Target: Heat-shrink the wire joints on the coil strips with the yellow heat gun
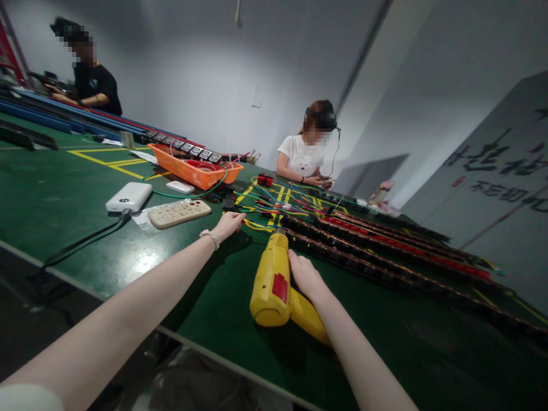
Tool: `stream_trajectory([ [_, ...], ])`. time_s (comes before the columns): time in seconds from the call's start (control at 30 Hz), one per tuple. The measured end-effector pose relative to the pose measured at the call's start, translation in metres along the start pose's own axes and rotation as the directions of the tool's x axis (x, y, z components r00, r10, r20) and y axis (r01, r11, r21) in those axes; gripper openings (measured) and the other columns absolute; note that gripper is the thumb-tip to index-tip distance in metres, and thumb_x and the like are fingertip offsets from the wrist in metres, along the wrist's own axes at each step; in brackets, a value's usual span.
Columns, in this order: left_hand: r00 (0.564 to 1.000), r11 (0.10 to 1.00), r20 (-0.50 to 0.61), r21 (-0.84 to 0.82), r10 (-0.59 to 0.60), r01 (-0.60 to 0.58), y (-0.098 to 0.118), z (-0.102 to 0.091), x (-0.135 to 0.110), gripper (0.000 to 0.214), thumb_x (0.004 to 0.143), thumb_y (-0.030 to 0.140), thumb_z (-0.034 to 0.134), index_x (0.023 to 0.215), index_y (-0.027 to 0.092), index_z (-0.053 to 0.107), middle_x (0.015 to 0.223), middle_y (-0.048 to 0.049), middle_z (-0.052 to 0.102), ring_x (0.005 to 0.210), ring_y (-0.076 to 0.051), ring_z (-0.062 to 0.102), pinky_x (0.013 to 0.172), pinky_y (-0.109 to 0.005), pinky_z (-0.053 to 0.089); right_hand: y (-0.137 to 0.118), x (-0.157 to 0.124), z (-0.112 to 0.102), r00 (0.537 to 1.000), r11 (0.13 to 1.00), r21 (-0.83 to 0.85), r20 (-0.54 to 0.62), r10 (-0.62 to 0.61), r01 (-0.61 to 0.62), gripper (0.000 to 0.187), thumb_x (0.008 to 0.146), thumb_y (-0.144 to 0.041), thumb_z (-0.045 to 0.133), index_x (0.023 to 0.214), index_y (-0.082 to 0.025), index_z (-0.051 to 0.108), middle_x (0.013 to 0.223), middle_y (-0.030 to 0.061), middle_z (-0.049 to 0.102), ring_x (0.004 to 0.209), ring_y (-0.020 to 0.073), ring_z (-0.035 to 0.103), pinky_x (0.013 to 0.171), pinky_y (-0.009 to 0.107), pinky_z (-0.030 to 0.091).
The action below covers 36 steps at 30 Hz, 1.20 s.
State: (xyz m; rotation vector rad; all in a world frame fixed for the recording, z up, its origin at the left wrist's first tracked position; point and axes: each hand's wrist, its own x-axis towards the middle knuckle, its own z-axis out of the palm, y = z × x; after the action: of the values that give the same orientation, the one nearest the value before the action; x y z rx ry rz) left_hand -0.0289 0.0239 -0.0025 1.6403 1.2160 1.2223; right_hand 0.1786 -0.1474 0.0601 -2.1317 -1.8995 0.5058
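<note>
A white-sleeved arm (115,319) is hanging over the green tabletop (85,257), its left hand (226,225) seemingly pinching thin yellow wires (259,228) with its fingers (240,216), while the right hand (305,275), fingers too hidden to tell, is touching a yellow plastic heat gun (269,285), likely lining up, needing steady aim next.

Clock positions are read from the yellow heat gun (269,291), nozzle toward 12 o'clock. At 3 o'clock we see our right hand (306,274) against its side, the grip unclear; between 10 and 11, our left hand (229,224) pinches coloured wires (259,227). On the green desk (406,354) we note an orange basket (188,168) beyond the left hand, a beige remote (182,213) at 10, and long dark strips (342,237) at 2.
</note>
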Motion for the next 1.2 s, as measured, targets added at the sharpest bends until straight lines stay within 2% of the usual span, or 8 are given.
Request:
stream_trajectory([
  [0.23, 1.000, 1.000, -0.003, -0.011, -0.014, 0.013, 0.007, -0.001, -0.005, 0.040, 0.068, 0.052, 0.046, 0.053, 0.014, 0.050, 0.044, 0.0010, 0.046, 0.042, -0.009, 0.044, 0.046, -0.022, 0.032, 0.012, -0.009, -0.017, 0.997, 0.994, -0.088, -0.059, 0.055, -0.060, 0.051, 0.091, -0.037, 0.011, 0.125, -0.016, 0.044, 0.103, 0.0135, 0.057, 0.096, 0.0229, 0.053, 0.076, 0.031, 0.038],
  [0.33, 1.000, 1.000, -0.003, -0.004, -0.010, 0.010, 0.010, -0.001, -0.007, 0.040, 0.068, 0.051, 0.046, 0.053, 0.014, 0.050, 0.044, 0.0011, 0.046, 0.042, -0.009, 0.044, 0.047, -0.022, 0.033, 0.011, -0.008, -0.017, 0.999, 0.995, -0.086, -0.035, 0.038, -0.041, 0.053, 0.091, -0.038, 0.009, 0.124, -0.016, 0.044, 0.104, 0.0132, 0.057, 0.097, 0.0225, 0.053, 0.076, 0.030, 0.038],
  [0.53, 1.000, 1.000, -0.010, 0.023, -0.013, 0.013, 0.008, -0.001, -0.007, 0.041, 0.069, 0.051, 0.044, 0.054, 0.014, 0.050, 0.045, 0.0008, 0.047, 0.043, -0.010, 0.046, 0.047, -0.023, 0.033, 0.007, -0.005, -0.009, 0.999, 0.972, -0.231, -0.001, -0.039, 0.038, 0.047, 0.091, -0.032, 0.012, 0.127, -0.017, 0.039, 0.108, 0.0134, 0.055, 0.100, 0.0240, 0.050, 0.079, 0.032, 0.036],
  [0.73, 1.000, 0.999, -0.021, 0.034, -0.013, 0.014, 0.005, 0.000, -0.004, 0.040, 0.070, 0.050, 0.044, 0.053, 0.014, 0.050, 0.044, 0.0010, 0.046, 0.041, -0.010, 0.044, 0.046, -0.023, 0.031, -0.013, 0.000, 0.006, 0.987, 0.958, -0.239, 0.022, -0.161, 0.161, 0.047, 0.090, -0.032, 0.013, 0.123, -0.017, 0.042, 0.111, 0.0144, 0.054, 0.101, 0.0267, 0.049, 0.078, 0.035, 0.036],
  [1.0, 1.000, 1.000, -0.012, 0.014, -0.007, 0.007, 0.009, 0.000, -0.007, 0.041, 0.069, 0.051, 0.045, 0.055, 0.013, 0.052, 0.043, 0.0013, 0.045, 0.042, -0.009, 0.041, 0.046, -0.022, 0.030, -0.051, 0.001, 0.021, 0.967, 0.937, -0.241, 0.079, -0.241, 0.253, 0.046, 0.090, -0.034, 0.014, 0.117, -0.018, 0.048, 0.107, 0.0128, 0.057, 0.100, 0.0259, 0.051, 0.077, 0.035, 0.037],
  [1.2, 1.000, 0.999, 0.003, 0.042, 0.000, -0.001, 0.011, -0.001, -0.009, 0.042, 0.069, 0.052, 0.045, 0.054, 0.014, 0.052, 0.044, 0.0013, 0.046, 0.043, -0.009, 0.042, 0.047, -0.023, 0.030, -0.054, 0.000, 0.023, 0.973, 0.956, -0.180, 0.066, -0.222, 0.230, 0.055, 0.090, -0.039, 0.007, 0.113, -0.016, 0.052, 0.106, 0.0141, 0.059, 0.101, 0.0263, 0.052, 0.079, 0.037, 0.037],
])
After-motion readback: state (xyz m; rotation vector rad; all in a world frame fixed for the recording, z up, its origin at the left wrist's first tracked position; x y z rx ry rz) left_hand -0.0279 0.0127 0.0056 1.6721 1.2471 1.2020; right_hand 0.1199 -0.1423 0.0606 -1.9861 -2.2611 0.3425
